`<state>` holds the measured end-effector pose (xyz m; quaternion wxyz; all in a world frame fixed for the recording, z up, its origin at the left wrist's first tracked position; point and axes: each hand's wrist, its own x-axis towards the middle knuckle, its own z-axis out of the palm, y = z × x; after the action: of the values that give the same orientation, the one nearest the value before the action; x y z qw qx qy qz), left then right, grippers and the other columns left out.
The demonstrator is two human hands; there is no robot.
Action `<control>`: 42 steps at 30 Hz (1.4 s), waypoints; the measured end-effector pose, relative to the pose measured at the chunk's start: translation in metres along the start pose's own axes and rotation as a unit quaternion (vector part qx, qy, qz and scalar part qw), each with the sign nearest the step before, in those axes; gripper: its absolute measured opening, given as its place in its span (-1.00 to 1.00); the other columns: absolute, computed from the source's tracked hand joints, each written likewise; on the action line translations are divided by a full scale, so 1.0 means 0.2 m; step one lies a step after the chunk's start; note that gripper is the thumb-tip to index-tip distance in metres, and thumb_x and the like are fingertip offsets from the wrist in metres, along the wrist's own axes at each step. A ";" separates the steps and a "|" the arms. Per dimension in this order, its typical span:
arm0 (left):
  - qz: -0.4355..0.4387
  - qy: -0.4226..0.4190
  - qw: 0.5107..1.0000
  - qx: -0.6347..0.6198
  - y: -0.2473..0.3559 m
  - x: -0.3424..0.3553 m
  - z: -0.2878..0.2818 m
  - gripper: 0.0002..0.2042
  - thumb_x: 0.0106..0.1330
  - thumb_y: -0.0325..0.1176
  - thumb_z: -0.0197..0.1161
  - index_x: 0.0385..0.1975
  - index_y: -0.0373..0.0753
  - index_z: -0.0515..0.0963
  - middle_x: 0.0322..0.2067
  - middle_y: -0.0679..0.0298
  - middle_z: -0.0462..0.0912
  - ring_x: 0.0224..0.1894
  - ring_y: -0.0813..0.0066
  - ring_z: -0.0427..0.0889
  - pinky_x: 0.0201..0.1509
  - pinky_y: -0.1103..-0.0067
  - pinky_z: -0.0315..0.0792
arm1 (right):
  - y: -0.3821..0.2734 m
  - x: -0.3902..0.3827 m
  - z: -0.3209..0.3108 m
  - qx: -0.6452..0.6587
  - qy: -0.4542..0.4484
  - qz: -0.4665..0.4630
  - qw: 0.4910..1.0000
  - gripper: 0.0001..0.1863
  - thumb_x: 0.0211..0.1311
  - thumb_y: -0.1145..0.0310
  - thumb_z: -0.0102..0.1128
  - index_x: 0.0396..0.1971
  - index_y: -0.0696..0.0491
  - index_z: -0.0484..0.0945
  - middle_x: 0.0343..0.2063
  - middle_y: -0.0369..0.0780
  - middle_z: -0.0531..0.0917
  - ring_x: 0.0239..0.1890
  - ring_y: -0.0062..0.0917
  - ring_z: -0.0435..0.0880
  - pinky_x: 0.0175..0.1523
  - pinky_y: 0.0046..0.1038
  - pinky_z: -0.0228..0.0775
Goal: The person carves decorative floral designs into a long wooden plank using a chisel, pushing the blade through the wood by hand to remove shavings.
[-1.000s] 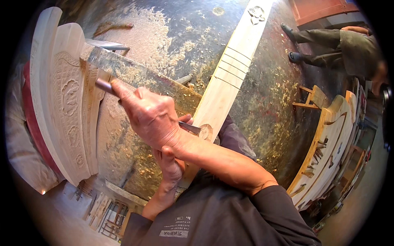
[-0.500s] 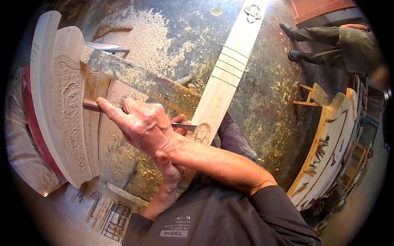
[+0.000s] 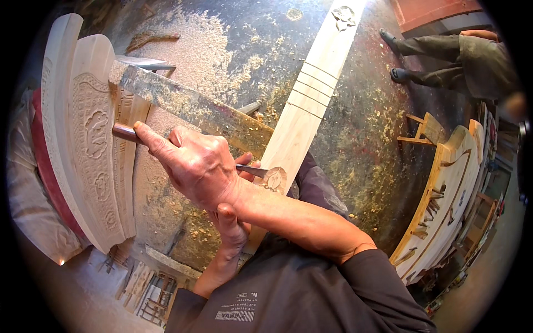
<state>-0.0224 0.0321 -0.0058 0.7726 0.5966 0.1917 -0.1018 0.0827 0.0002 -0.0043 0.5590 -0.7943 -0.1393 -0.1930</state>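
Observation:
My right hand (image 3: 197,166) grips a chisel (image 3: 123,132) by its brown wooden handle, thumb stretched along it. The steel blade runs right to a small leaf carving (image 3: 275,178) at the near end of a long pale wooden plank (image 3: 311,94). The plank has scored cross lines and a flower carved at its far end. My left hand (image 3: 232,222) comes up under my right wrist. Its fingertips pinch the blade just behind the leaf, and most of that hand is hidden.
Carved arched wooden panels (image 3: 94,144) stand at the left. A dusty flat metal bar (image 3: 194,108) lies diagonally across the shaving-strewn dark surface (image 3: 355,144). A small wooden stool (image 3: 425,130) and a curved board with tools (image 3: 444,200) are at the right. Another person's legs (image 3: 444,53) show at upper right.
My right hand has swung the chisel handle down and to the left, so the tool lies flatter. The blade tip stays at the leaf carving, and my left hand stays under the wrist.

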 end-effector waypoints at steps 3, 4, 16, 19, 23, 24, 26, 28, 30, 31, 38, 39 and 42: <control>0.009 -0.001 1.000 -0.009 -0.01 0.02 0.01 0.33 -0.02 0.71 0.27 0.57 -0.23 0.03 0.39 -0.15 0.35 0.42 -0.11 0.45 0.55 0.11 0.29 | 0.02 0.01 0.01 0.004 0.010 0.017 1.000 -0.27 0.16 0.54 0.29 0.42 0.00 0.48 -0.51 -0.19 0.48 -0.52 -0.33 0.60 -0.45 -0.26 0.52; 0.011 -0.008 1.000 -0.010 -0.02 0.03 0.00 0.33 -0.01 0.70 0.27 0.58 -0.24 0.03 0.40 -0.16 0.35 0.42 -0.11 0.45 0.56 0.10 0.28 | 0.02 0.01 0.01 0.000 0.016 0.018 1.000 -0.27 0.16 0.54 0.29 0.43 0.00 0.48 -0.51 -0.19 0.48 -0.52 -0.32 0.60 -0.45 -0.26 0.52; 0.007 -0.025 1.000 -0.001 -0.02 0.05 -0.01 0.24 0.14 0.64 0.22 0.57 -0.29 0.05 0.38 -0.20 0.39 0.42 -0.13 0.46 0.54 0.12 0.30 | 0.05 0.02 0.01 -0.030 0.033 0.055 0.997 -0.32 0.20 0.55 0.29 0.39 -0.02 0.53 -0.50 -0.16 0.51 -0.54 -0.31 0.62 -0.46 -0.26 0.54; 0.001 -0.031 0.999 0.018 0.00 0.05 -0.02 0.23 0.17 0.63 0.20 0.57 -0.32 0.05 0.35 -0.20 0.43 0.42 -0.11 0.46 0.53 0.15 0.32 | 0.05 0.01 0.02 -0.053 0.025 0.081 0.995 -0.32 0.21 0.55 0.28 0.39 -0.05 0.54 -0.49 -0.16 0.52 -0.54 -0.30 0.64 -0.46 -0.26 0.55; 0.010 -0.038 0.999 -0.006 -0.03 0.09 -0.03 0.18 0.23 0.53 0.24 0.54 -0.41 0.07 0.26 -0.20 0.53 0.32 -0.02 0.56 0.42 0.24 0.44 | 0.08 0.01 0.02 -0.089 0.016 0.089 0.992 -0.31 0.19 0.56 0.26 0.40 -0.02 0.53 -0.48 -0.17 0.52 -0.54 -0.34 0.65 -0.48 -0.29 0.55; 0.019 -0.034 0.999 -0.025 -0.04 0.09 -0.03 0.16 0.25 0.48 0.27 0.53 -0.45 0.08 0.22 -0.20 0.57 0.27 0.02 0.60 0.37 0.27 0.49 | 0.07 0.01 0.02 -0.094 0.014 0.085 0.992 -0.30 0.18 0.56 0.26 0.40 0.00 0.52 -0.48 -0.18 0.52 -0.54 -0.35 0.65 -0.48 -0.30 0.54; 0.073 -0.007 0.992 -0.099 -0.05 0.03 -0.03 0.11 0.29 0.43 0.28 0.53 -0.44 0.09 0.17 -0.12 0.59 0.25 0.06 0.61 0.35 0.27 0.50 | -0.01 -0.02 0.01 -0.093 -0.062 0.049 0.993 -0.31 0.16 0.55 0.24 0.39 0.09 0.50 -0.49 -0.19 0.52 -0.54 -0.38 0.64 -0.49 -0.32 0.53; 0.118 0.012 0.980 -0.161 -0.07 -0.03 -0.02 0.05 0.33 0.38 0.28 0.50 -0.44 0.13 0.14 -0.08 0.61 0.23 0.10 0.62 0.33 0.27 0.51 | -0.15 -0.02 -0.02 -0.072 -0.110 -0.001 0.991 -0.31 0.15 0.55 0.22 0.38 0.17 0.49 -0.49 -0.19 0.52 -0.54 -0.40 0.64 -0.50 -0.35 0.52; 0.133 0.010 0.974 -0.181 -0.10 -0.05 -0.04 -0.02 0.36 0.34 0.27 0.45 -0.44 0.19 0.12 -0.07 0.62 0.21 0.13 0.62 0.31 0.26 0.51 | -0.28 -0.01 -0.05 -0.032 -0.132 -0.069 0.988 -0.32 0.14 0.54 0.20 0.36 0.24 0.48 -0.49 -0.20 0.52 -0.53 -0.42 0.64 -0.50 -0.38 0.51; 0.131 0.002 0.975 -0.179 -0.11 -0.06 -0.06 -0.06 0.37 0.31 0.27 0.43 -0.44 0.22 0.12 -0.07 0.63 0.20 0.14 0.62 0.31 0.26 0.50 | -0.26 -0.01 -0.04 -0.024 -0.116 -0.035 0.992 -0.40 0.17 0.55 0.22 0.29 0.20 0.52 -0.50 -0.20 0.52 -0.56 -0.42 0.63 -0.52 -0.37 0.50; 0.125 -0.040 0.991 -0.024 -0.18 0.00 -0.17 -0.30 0.47 0.16 0.25 0.25 -0.46 0.45 0.06 -0.04 0.66 0.13 0.24 0.64 0.25 0.23 0.50 | -0.14 0.20 -0.17 0.139 -0.107 0.206 0.963 -0.73 0.32 0.41 0.42 -0.06 0.18 0.63 -0.48 -0.07 0.74 -0.48 -0.38 0.76 -0.38 -0.30 0.57; 0.133 0.000 0.986 0.097 -0.15 0.01 -0.15 -0.44 0.47 0.00 0.26 0.15 -0.45 0.51 0.02 0.00 0.68 0.05 0.35 0.63 0.13 0.34 0.52 | -0.12 0.24 -0.21 0.137 -0.118 0.210 0.961 -0.71 0.33 0.41 0.43 -0.05 0.21 0.63 -0.50 -0.11 0.75 -0.49 -0.53 0.74 -0.37 -0.37 0.58; 0.183 0.006 0.977 0.111 0.02 0.10 -0.01 -0.87 0.49 -0.46 0.30 -0.21 -0.44 0.66 -0.45 0.27 0.72 -0.37 0.62 0.60 -0.32 0.56 0.46 | -0.06 0.38 -0.29 0.311 -0.197 0.333 0.868 -0.75 0.36 0.36 0.37 -0.17 0.26 0.65 -0.55 -0.06 0.72 -0.49 -0.35 0.78 -0.31 -0.24 0.59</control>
<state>-0.0025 0.0374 -0.0114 0.7063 0.7039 0.0714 0.0244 0.1353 -0.0501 0.0586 0.7690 -0.6000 -0.0266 0.2188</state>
